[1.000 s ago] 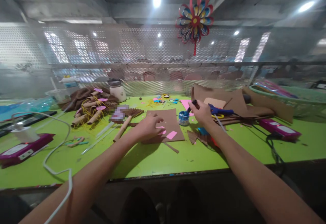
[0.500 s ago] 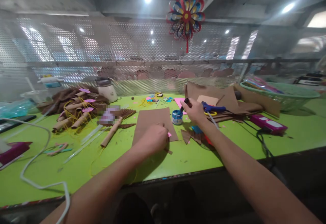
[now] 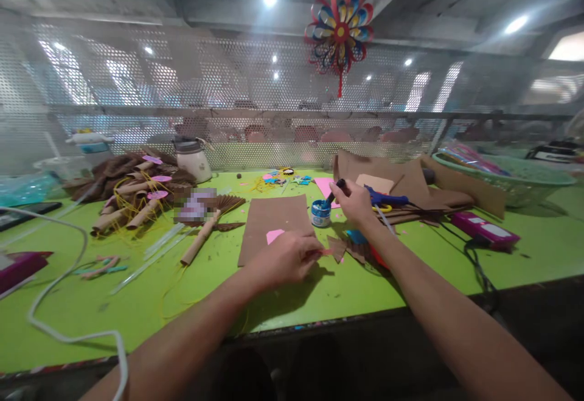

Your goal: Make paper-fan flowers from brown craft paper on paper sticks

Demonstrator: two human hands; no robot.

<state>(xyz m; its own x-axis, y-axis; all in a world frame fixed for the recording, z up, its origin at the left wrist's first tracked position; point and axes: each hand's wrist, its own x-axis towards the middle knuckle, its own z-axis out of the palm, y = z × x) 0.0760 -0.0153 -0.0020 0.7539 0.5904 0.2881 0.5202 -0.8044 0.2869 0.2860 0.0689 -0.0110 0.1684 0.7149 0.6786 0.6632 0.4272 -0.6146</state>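
Note:
My left hand (image 3: 285, 259) hovers closed over the near right corner of a brown paper sheet (image 3: 274, 219), pinching a small pink paper piece (image 3: 325, 252) at its fingertips. Another pink piece (image 3: 274, 235) lies on the sheet. My right hand (image 3: 354, 202) is closed round a dark brush (image 3: 334, 190) whose tip dips into a small blue paint pot (image 3: 321, 213) just right of the sheet. Brown paper scraps (image 3: 351, 248) lie between my two hands.
On the green table (image 3: 137, 291) lie rolled brown paper tubes (image 3: 137, 197) at left, a folded brown fan (image 3: 214, 218), a blue glue gun (image 3: 387, 198), brown sheets (image 3: 410, 182), a green basket (image 3: 506, 179), pink devices (image 3: 484, 229) and a white cable (image 3: 68, 328).
My left hand has drawn right off the brown sheet with a pink piece pinched in it, uncovering another pink piece. My right hand has lowered the brush into the paint pot.

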